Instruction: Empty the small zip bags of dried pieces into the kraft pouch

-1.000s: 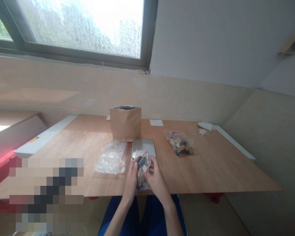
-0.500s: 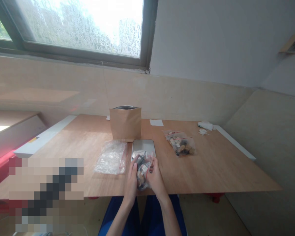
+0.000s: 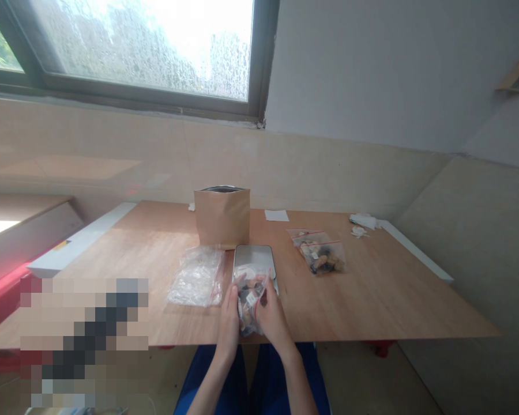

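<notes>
Between my two hands, at the near edge of the table, is a clear zip bag (image 3: 247,305) with brown and dark pieces and a small white label inside. My left hand (image 3: 230,314) grips its left side. My right hand (image 3: 271,311) is closed on the right side, along the red zip line. Just beyond the bag lies a flat scale (image 3: 254,255) with a pale top, partly covered by the bag and my fingers. What the pieces in the bag are I cannot make out.
A brown paper pouch (image 3: 222,219) stands with its top open behind the scale. Flat clear zip bags (image 3: 195,279) lie to the left. Filled zip bags (image 3: 318,253) lie to the right. A white paper (image 3: 277,215) and crumpled white scraps (image 3: 363,222) are farther back on the wooden table (image 3: 372,300).
The dark piece that showed near the top of the held bag now sits lower or is hidden. Both hands keep their hold, with slight finger movement. The view has shifted slightly.
</notes>
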The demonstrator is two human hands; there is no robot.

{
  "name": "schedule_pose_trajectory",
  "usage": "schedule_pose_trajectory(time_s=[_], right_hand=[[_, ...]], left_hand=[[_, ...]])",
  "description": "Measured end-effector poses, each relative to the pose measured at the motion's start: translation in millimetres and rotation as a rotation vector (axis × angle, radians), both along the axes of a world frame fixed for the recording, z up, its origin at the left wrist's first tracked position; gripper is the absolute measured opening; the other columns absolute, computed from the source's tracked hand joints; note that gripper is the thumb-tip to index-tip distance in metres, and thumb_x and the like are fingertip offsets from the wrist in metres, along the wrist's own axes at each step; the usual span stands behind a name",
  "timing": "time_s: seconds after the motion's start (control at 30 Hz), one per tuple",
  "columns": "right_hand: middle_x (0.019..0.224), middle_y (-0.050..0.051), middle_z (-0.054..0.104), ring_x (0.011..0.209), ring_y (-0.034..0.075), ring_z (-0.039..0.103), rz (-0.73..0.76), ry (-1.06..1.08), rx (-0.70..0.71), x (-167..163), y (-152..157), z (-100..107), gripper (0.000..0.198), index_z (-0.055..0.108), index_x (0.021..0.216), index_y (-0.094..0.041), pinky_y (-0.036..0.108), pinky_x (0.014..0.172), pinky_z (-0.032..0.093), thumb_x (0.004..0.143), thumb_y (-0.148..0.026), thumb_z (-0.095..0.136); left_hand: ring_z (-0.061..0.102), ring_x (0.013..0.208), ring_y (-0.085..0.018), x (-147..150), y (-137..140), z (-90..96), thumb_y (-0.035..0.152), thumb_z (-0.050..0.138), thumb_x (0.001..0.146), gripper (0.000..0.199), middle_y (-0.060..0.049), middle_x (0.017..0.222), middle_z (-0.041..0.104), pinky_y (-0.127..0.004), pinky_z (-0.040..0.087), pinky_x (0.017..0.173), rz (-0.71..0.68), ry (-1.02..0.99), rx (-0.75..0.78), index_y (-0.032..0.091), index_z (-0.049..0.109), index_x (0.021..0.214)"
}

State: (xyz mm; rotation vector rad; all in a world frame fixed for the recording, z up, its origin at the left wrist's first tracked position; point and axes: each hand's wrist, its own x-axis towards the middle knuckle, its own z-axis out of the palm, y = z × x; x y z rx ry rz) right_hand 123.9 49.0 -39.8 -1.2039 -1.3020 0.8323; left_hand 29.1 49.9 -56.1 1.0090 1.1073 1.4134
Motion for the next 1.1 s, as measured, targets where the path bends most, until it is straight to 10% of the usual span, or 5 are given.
schedule_pose_trajectory(time_s=[0.57, 0.8, 1.1], right_hand=[[0.115, 0.002, 0.059, 0.113, 0.017, 0.051, 0.307, -0.101, -0.061, -2.5, -13.3, 30.4, 0.034, 0.055, 0.113, -0.025, 0.033, 0.101, 0.036, 0.081, -0.017, 0.046], [0.114, 0.004, 0.055, 0.105, 0.019, 0.054, 0.278, -0.054, -0.171, -7.8, -9.1, 15.5, 0.039, 0.057, 0.111, -0.023, 0.032, 0.092, 0.044, 0.073, -0.019, 0.059], [0.103, 0.004, 0.053, 0.098, 0.017, 0.052, 0.290, -0.014, -0.140, -19.4, 0.1, 11.4, 0.026, 0.059, 0.099, -0.021, 0.032, 0.091, 0.041, 0.074, -0.013, 0.052]], left_hand=[[0.052, 0.115, -0.019, -11.3, 5.8, 4.3, 0.043, 0.039, 0.088, 0.039, -0.004, 0.120, 0.061, -0.035, 0.038, 0.099, 0.166, 0.046, -0.036, 0.023, 0.060, 0.113], [0.045, 0.122, -0.021, -14.0, 7.4, 3.8, 0.047, 0.037, 0.087, 0.043, -0.004, 0.128, 0.055, -0.038, 0.025, 0.108, 0.130, 0.168, 0.026, 0.021, 0.062, 0.111], [0.056, 0.109, -0.023, -17.8, 16.4, 1.6, 0.051, 0.037, 0.086, 0.051, -0.008, 0.117, 0.062, -0.040, 0.037, 0.100, 0.164, -0.003, -0.049, 0.017, 0.057, 0.119]])
